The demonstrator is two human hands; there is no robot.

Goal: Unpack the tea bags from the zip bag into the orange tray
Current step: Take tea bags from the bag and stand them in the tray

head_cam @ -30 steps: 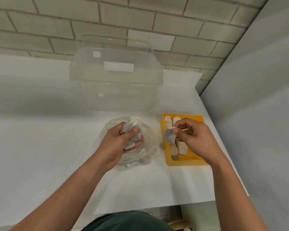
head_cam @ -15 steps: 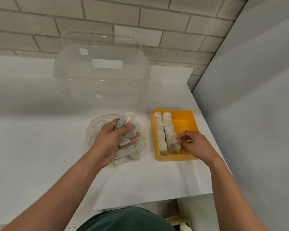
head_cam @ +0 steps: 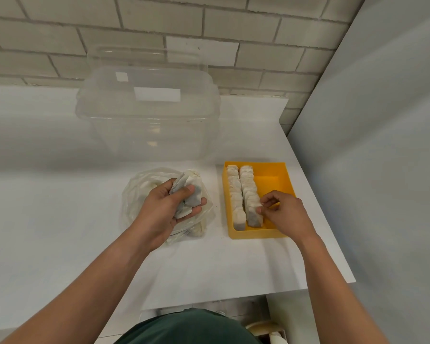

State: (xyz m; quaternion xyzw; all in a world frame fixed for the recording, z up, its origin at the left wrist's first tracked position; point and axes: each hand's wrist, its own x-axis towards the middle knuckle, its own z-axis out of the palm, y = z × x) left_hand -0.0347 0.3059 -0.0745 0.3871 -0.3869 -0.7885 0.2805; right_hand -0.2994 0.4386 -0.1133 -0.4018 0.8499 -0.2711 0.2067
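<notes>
Your right hand [head_cam: 284, 214] pinches a white paper tea bag [head_cam: 254, 217]; seat it upright in the orange plastic tray [head_cam: 258, 235]. Your left hand [head_cam: 165, 213] grips spare bags [head_cam: 190, 189].

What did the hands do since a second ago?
The right hand carried one tea bag down into the orange tray, standing it at the near end of the second row; its fingers still pinch the top. The left hand kept gripping a bundle of tea bags over the zip bag. The tray and the clear box stayed put.
</notes>
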